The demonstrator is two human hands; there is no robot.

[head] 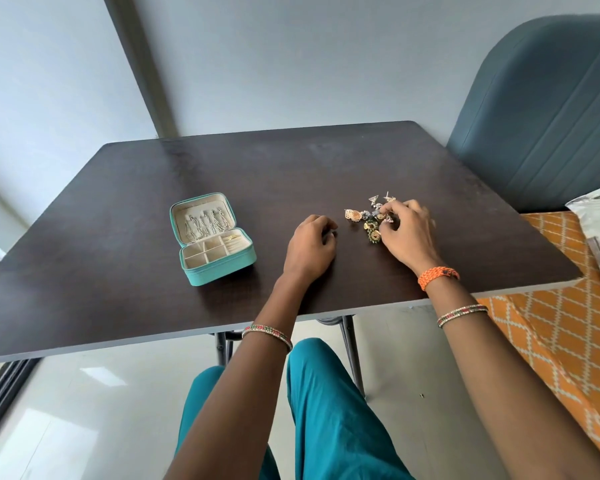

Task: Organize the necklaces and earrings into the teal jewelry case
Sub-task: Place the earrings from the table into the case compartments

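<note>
— Reaching into the earrings (369, 220) with our right hand (407, 233), are we gripping one?

— We are pinching at the pile with bent fingertips; whether one is truly caught, we cannot tell.

— And the left hand (310, 249)?

— We are resting it loosely curled on the dark surface (118, 202), holding nothing. The teal jewelry case (212, 237) is lying open to its left, necklaces (205, 223) hanging in the lid.
</note>
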